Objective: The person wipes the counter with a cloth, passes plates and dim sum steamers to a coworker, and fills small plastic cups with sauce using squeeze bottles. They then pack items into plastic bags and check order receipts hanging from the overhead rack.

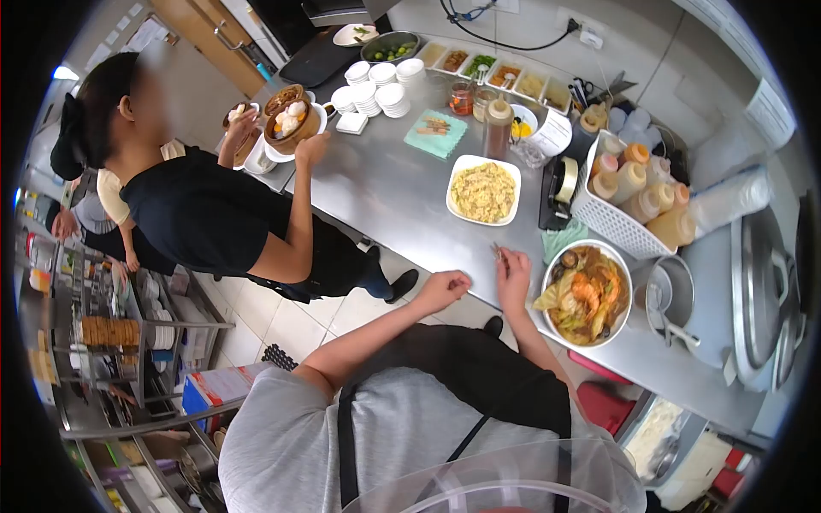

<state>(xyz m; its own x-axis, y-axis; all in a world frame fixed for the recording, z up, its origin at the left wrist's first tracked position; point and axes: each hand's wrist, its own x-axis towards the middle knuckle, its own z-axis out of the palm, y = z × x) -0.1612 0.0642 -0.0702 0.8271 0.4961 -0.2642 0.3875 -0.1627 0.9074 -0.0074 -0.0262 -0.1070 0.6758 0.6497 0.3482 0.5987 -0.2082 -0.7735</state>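
Note:
My left hand (pixel 445 290) is loosely closed just off the front edge of the steel counter (pixel 410 201); what is inside its curled fingers, if anything, is hidden. Close by, my right hand (pixel 513 275) pinches something small and dark at its fingertips, too small to name. Above both hands on the counter sits a square white bowl (pixel 482 191) of yellow, egg-like food. To the right of my right hand stands a round white bowl (pixel 587 292) with shrimp, cabbage and mushroom in brown sauce. Neither hand touches a bowl.
At left, a co-worker (pixel 201 205) holds bamboo steamers (pixel 291 120) of dumplings. White dishes (pixel 376 90) are stacked at the back. A white basket (pixel 624 209) of sauce bottles and a metal pot (pixel 671 295) stand on the right. A tape dispenser (pixel 558 192) is near the round bowl.

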